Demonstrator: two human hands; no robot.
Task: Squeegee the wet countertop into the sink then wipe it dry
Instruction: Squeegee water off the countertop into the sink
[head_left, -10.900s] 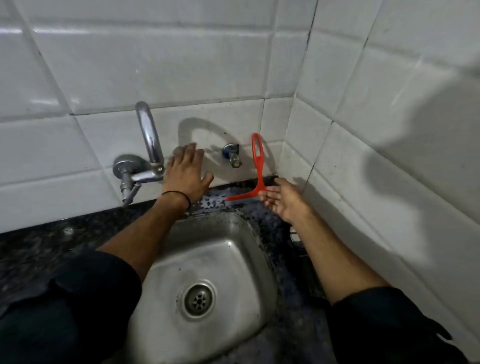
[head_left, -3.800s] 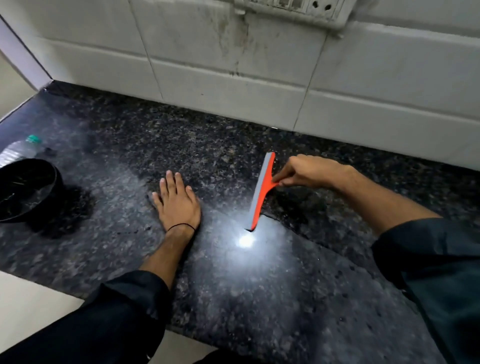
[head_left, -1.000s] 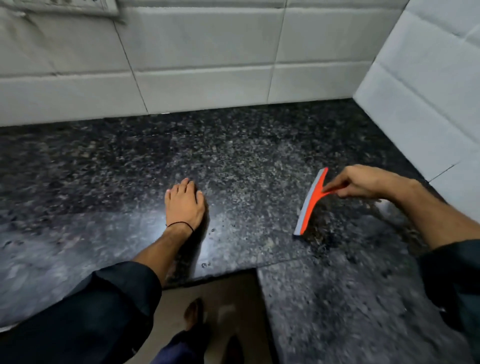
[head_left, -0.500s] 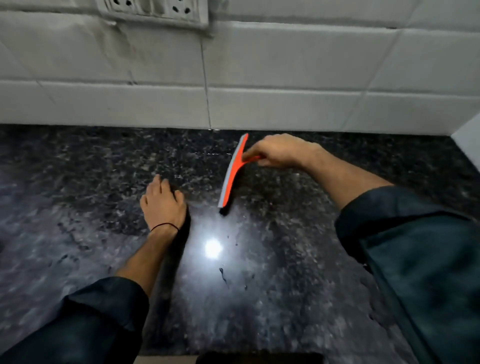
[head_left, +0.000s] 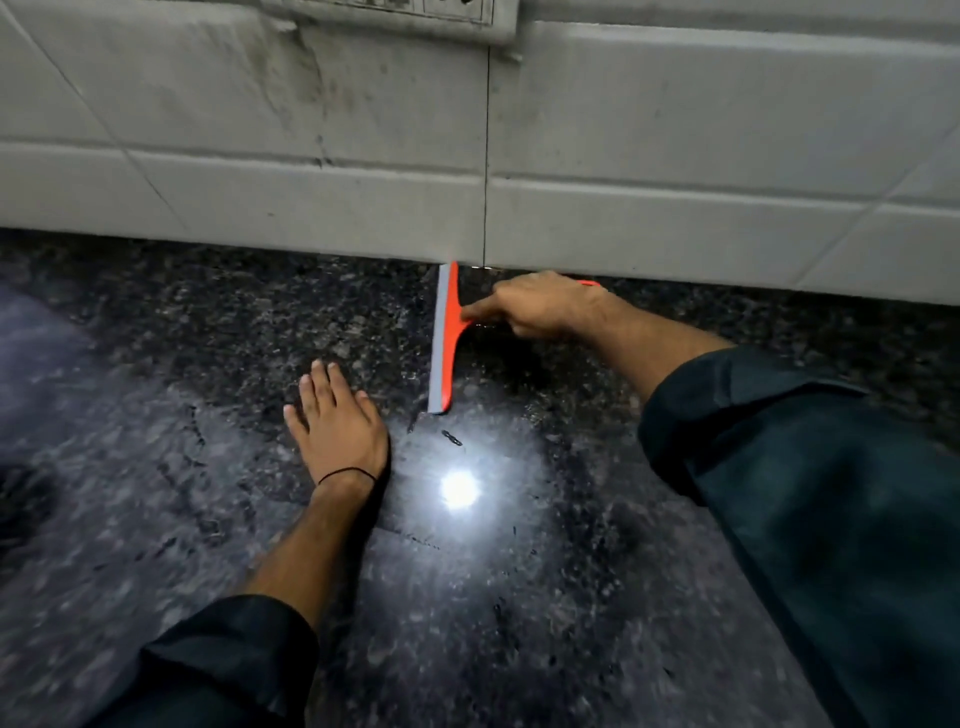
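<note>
An orange squeegee (head_left: 445, 338) with a grey rubber blade stands on a dark speckled countertop (head_left: 182, 338), its blade running from the foot of the white tiled wall (head_left: 311, 156) towards the person, far tip touching the wall; placed so, it likely starts a stroke at the very back edge so no water is left behind; the right hand (head_left: 535, 306) is closed around the handle, index finger stretched along it towards the blade, probably to press the rubber flat; the left hand (head_left: 335, 421) lies open and flat on the stone just left of the blade, fingers spread, holding nothing, seemingly bracing the body; a bright lamp reflection (head_left: 458, 488) shines on the wet surface near the blade's near end; no sink is in view; compared with half a second earlier, the blade has moved back to meet the wall and stands straighter, while the left hand has stayed planted.
</note>
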